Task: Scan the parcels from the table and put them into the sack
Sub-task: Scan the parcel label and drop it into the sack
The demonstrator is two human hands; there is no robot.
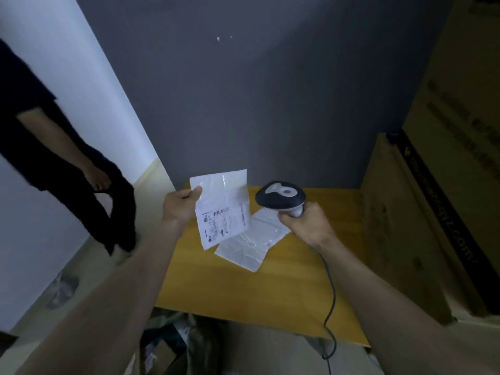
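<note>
Parcel-sorting corner, stacked cardboard cartons (pixel 422 212), wooden table (pixel 297 280), handheld barcode scanner (pixel 281 197), labelled mailers (pixel 221 207)

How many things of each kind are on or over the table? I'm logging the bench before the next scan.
Parcels: 2, one held, one lying on the table
Scanners: 1
Total: 3

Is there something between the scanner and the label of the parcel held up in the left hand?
Nothing visible. The scanner in the right hand sits just right of the held parcel, with open air between its head and the printed label.
</note>
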